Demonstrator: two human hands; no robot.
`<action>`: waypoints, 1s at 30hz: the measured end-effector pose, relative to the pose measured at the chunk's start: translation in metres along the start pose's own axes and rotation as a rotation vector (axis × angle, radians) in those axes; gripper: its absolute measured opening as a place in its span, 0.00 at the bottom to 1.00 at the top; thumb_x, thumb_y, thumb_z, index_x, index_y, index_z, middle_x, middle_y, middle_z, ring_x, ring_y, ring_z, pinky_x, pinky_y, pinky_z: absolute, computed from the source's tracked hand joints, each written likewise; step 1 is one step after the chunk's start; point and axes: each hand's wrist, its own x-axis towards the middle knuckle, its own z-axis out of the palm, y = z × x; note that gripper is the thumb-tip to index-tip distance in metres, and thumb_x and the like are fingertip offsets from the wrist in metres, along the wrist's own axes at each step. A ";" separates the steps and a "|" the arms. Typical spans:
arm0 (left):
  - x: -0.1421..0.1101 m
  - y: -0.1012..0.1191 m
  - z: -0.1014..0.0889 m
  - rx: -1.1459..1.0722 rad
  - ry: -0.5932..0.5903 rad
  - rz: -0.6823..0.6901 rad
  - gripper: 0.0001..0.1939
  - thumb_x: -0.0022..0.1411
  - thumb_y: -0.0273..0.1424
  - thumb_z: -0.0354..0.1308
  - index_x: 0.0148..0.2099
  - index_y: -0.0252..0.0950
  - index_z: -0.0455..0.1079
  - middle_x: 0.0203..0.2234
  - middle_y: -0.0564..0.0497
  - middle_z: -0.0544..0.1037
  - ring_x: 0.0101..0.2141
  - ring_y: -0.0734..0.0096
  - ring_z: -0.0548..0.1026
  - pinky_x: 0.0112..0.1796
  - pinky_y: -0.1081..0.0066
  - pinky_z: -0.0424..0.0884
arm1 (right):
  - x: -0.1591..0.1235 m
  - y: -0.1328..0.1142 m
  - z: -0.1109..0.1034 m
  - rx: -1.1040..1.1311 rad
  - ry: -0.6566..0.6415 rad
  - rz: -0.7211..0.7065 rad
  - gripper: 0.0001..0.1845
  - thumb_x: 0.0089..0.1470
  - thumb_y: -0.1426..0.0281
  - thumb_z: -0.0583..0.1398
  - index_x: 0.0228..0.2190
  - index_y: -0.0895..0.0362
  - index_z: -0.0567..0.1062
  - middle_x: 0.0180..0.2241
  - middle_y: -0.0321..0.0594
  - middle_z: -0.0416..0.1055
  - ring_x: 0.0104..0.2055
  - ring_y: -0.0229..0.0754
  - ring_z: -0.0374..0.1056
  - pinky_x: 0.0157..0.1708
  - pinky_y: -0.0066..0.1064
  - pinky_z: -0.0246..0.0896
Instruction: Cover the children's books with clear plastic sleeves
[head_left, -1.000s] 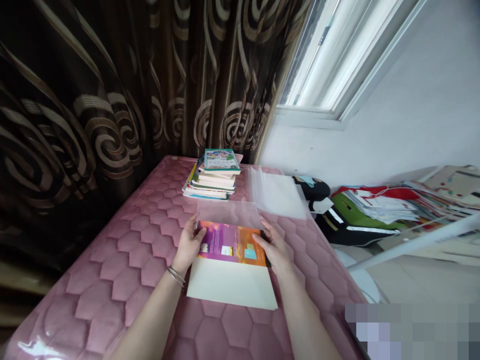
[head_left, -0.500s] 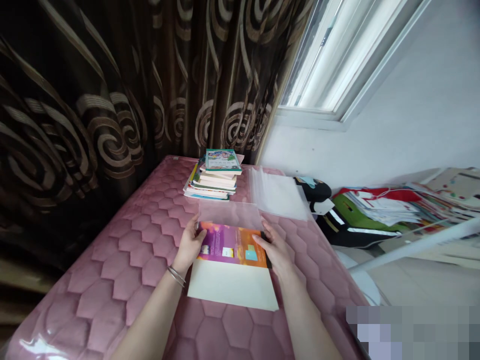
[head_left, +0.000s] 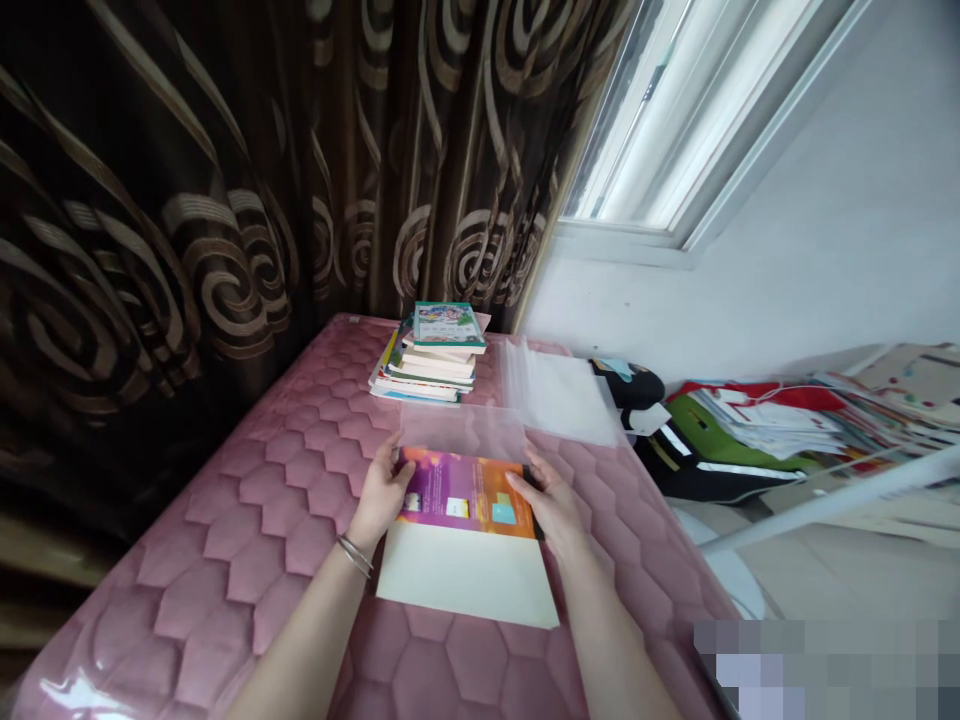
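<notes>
An open book (head_left: 469, 575) lies on the pink quilted mattress, a cream page nearest me and a purple and orange printed cover (head_left: 439, 490) beyond it. A clear plastic sleeve (head_left: 461, 428) stretches past the cover's far edge. My left hand (head_left: 384, 490) grips the left side of the cover, thumb on top and fingers partly hidden beneath. On the right edge, my right hand (head_left: 551, 495) holds it the same way, its thumb over the orange part. Whether the sleeve also lies under my fingers is hard to see.
Beyond the book stands a stack of books (head_left: 435, 365) on the mattress (head_left: 225, 520). To its right lie several clear plastic sleeves (head_left: 570, 395). A dark patterned curtain (head_left: 337, 150) hangs behind. Papers (head_left: 787, 425) and a green-and-black bag (head_left: 705, 440) sit beyond the mattress's right edge.
The view has shifted very slightly. Both hands keep their grip on the book, which stays in place with the sleeve.
</notes>
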 end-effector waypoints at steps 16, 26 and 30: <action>-0.005 0.014 0.001 0.027 -0.020 -0.035 0.32 0.53 0.33 0.62 0.60 0.39 0.59 0.46 0.48 0.76 0.48 0.64 0.73 0.51 0.64 0.66 | 0.002 0.005 0.001 0.029 -0.048 -0.017 0.49 0.31 0.60 0.73 0.55 0.54 0.65 0.45 0.42 0.76 0.47 0.52 0.72 0.48 0.44 0.69; -0.005 0.015 0.001 -0.031 -0.115 -0.024 0.41 0.50 0.27 0.62 0.65 0.39 0.51 0.48 0.47 0.75 0.48 0.65 0.73 0.51 0.65 0.66 | 0.004 0.007 0.002 0.022 -0.025 -0.063 0.46 0.30 0.61 0.73 0.53 0.52 0.69 0.43 0.42 0.77 0.45 0.53 0.73 0.45 0.46 0.71; -0.005 0.014 0.001 -0.058 -0.127 -0.032 0.43 0.49 0.27 0.62 0.65 0.39 0.50 0.47 0.48 0.75 0.47 0.66 0.74 0.49 0.66 0.68 | 0.006 0.009 0.001 0.031 -0.031 -0.045 0.46 0.30 0.61 0.73 0.54 0.53 0.68 0.43 0.41 0.77 0.44 0.52 0.73 0.45 0.44 0.71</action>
